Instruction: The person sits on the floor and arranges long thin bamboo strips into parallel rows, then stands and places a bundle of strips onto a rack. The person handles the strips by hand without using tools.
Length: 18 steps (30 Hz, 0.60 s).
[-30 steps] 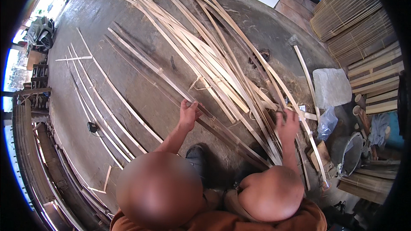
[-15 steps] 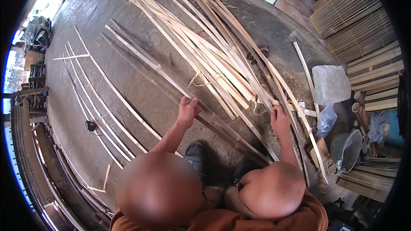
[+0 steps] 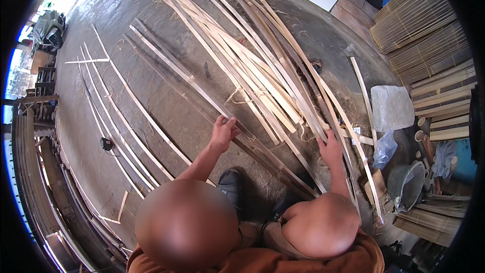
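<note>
My left hand (image 3: 222, 134) is closed round a long bamboo strip (image 3: 189, 78) that slopes from the far left down to my feet. Darker strips run alongside it. To the right, the fingers of my right hand (image 3: 331, 147) are wrapped on another long, pale bamboo strip (image 3: 286, 73) at the side of a loose group of strips. Between my hands lies a tied bundle of pale bamboo strips (image 3: 230, 53), with a thin tie (image 3: 250, 93) near its close end. My fingertips partly hide the edges they grip.
At left, several thin strips (image 3: 129, 88) lie on the concrete floor, one short piece across them; a small black round object (image 3: 106, 144) sits among them. On the right are a pale block (image 3: 391, 107), a plastic bag (image 3: 386, 149), a bucket (image 3: 407, 186) and slatted bamboo panels (image 3: 415, 12).
The view has shifted slightly, so the floor things sit a little differently. My right hand has moved a little nearer to me. My left hand keeps its hold.
</note>
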{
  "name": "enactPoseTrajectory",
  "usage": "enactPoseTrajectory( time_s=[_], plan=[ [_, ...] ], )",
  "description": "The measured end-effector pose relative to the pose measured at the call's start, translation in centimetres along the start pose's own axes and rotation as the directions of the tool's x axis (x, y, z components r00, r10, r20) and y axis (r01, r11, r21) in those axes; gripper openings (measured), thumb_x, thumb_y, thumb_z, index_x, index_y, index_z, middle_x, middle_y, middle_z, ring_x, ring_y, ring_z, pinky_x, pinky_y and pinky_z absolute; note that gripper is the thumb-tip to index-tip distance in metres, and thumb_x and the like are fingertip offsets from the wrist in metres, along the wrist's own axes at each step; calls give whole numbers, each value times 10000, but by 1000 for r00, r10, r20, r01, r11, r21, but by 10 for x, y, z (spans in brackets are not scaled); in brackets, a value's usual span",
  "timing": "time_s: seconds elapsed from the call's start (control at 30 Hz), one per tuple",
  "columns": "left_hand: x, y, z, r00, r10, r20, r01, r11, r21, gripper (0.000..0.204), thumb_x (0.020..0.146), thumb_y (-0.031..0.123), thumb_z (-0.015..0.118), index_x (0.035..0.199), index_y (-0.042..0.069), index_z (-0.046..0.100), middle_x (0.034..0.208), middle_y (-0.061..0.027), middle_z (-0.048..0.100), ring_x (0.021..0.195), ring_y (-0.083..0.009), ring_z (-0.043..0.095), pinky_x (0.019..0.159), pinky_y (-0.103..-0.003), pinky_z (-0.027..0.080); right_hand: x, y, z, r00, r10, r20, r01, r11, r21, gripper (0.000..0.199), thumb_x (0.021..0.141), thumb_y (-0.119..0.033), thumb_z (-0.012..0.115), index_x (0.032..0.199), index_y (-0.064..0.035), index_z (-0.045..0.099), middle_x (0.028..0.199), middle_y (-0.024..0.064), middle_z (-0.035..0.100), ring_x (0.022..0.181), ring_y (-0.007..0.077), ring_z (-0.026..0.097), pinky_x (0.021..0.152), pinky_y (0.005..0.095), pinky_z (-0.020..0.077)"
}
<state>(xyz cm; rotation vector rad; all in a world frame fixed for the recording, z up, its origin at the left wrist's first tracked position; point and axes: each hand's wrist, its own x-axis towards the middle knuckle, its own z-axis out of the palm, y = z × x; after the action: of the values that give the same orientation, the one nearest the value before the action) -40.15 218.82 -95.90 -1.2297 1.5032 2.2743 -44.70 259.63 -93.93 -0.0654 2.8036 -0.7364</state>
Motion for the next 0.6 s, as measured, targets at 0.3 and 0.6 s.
enactPoseTrajectory(
  time_s=[0.3,0.6],
  plan=[
    [-6,6,8,1000,-6,7,6,1000,-27,273,1015,166,627,1246,93,503,997,-30,583,831,-145,590,780,-378,606,14,10,-40,938,71,340,-314,589,744,252,1036,-246,625,1213,-81,555,741,8,605,578,83,540,523,255,431],
    [-3,3,5,997,-11,79,16,998,-64,266,1013,175,637,1238,118,507,1103,-39,596,936,-199,602,848,-411,570,9,10,-54,832,12,554,-505,429,749,437,1089,-466,435,1265,-97,591,699,-13,546,509,61,418,468,232,337]
  ],
)
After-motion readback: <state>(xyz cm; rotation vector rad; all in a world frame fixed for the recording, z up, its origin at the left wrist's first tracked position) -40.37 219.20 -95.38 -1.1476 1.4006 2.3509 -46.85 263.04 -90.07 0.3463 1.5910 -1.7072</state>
